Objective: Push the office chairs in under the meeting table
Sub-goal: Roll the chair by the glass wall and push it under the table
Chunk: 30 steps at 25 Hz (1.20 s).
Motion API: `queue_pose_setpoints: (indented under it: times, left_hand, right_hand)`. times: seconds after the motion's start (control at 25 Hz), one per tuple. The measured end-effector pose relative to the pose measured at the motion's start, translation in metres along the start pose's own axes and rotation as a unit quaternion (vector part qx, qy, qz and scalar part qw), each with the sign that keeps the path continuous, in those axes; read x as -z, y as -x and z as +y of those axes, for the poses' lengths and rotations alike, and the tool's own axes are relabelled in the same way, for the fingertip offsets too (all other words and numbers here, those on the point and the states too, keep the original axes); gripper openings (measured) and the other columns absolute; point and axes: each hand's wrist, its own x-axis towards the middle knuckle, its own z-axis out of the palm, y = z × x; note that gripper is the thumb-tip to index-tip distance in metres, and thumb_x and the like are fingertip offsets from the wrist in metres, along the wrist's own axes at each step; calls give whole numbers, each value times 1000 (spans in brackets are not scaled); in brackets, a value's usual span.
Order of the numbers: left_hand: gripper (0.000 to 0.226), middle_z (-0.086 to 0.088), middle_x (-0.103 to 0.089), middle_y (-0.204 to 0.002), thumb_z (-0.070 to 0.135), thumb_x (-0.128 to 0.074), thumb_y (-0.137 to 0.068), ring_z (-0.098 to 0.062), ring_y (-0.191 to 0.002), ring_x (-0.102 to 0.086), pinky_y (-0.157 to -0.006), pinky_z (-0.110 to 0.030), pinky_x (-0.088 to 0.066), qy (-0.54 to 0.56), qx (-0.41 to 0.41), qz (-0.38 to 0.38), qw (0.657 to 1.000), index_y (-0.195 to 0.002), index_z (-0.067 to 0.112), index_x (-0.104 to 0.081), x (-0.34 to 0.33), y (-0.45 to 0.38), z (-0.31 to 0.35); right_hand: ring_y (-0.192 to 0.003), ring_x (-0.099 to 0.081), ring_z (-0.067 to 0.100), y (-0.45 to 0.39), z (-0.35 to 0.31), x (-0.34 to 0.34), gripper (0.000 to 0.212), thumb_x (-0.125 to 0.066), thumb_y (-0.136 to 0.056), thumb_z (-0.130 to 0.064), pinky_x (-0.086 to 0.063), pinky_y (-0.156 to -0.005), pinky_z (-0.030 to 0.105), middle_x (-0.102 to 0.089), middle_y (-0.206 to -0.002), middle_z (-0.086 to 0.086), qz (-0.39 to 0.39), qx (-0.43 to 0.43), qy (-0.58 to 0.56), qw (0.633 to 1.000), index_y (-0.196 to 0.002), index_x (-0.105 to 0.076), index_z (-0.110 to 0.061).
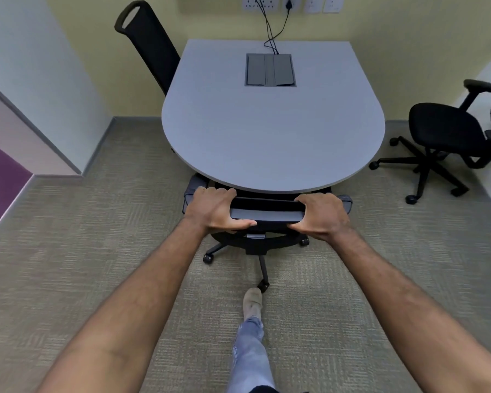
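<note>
A: Which step is this?

B: The near chair point(267, 215), low in the centre of the frame, is most of the way in. The left hand point(216, 211) and right hand point(322, 215) each wrap one end of its flat grey backrest top, fingers over, thumbs under, and the seat is already hidden beneath the rounded edge of the meeting table point(270, 131).

A: What's left for it?

B: I'd judge a short straight push, watching the armrests against the table rim. One caster leg points back towards the person's foot point(253, 303).

A: And the others?

B: A tall mesh-backed chair point(150, 46) at upper left sits tucked beside the table. A padded black chair point(442, 129) at the right stands well apart on the ribbed carpet point(97, 251); probably next.

A: The tabletop?

B: Smooth pale grey, with a metal cable hatch point(270, 70).
</note>
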Motion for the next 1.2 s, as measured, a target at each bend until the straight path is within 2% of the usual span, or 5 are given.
queue_pose_setpoints:
  times: [0.12, 0.36, 0.64, 0.88, 1.2]
  left_hand:
    - [115, 3, -72, -90, 112, -14, -62, -24, -81, -67, -76, -42, -44, -5, 0, -4, 1000, -108, 20, -67, 2, -19, -6]
    - [105, 3, -75, -96, 108, -25, -69, -24, -86, -70, -76, -40, -52, -11, -8, -5, 1000, -108, 20, -68, 4, -36, -18]
    - [100, 2, -72, -89, 107, -30, -72, -23, -80, -68, -76, -41, -55, -21, -9, -12, 1000, -105, 19, -65, 7, -48, -24]
    - [102, 2, -70, -86, 106, -27, -69, -24, -74, -60, -65, -37, -37, -12, -16, -2, 1000, -103, 18, -65, 8, -51, -45]
    - [106, -2, -74, -95, 105, -27, -68, -28, -85, -68, -68, -37, -36, -7, -28, 10, 1000, -111, 17, -67, 7, -45, -66]
  right_hand:
    - [-105, -73, 18, -21, 9, -2, 83, -58, -68, -89, -57, -96, 40, -79, -110, -10, 11, 7, -1, 1000, -124, -74, -30]
    - [-96, -74, 22, -42, 18, -10, 86, -46, -66, -90, -59, -86, 39, -80, -101, -8, 36, 11, 14, 999, -119, -76, -29]
    - [-86, -73, 21, -59, 23, -13, 83, -48, -70, -91, -55, -82, 38, -78, -92, -7, 54, 26, 24, 998, -116, -75, -28]
    - [-89, -74, 25, -71, 10, -16, 84, -45, -68, -90, -54, -79, 38, -78, -94, -5, 65, 29, 27, 997, -116, -75, -28]
    - [-90, -74, 23, -75, -10, -23, 80, -50, -71, -90, -51, -75, 36, -77, -93, -5, 65, 26, 28, 997, -115, -74, -27]
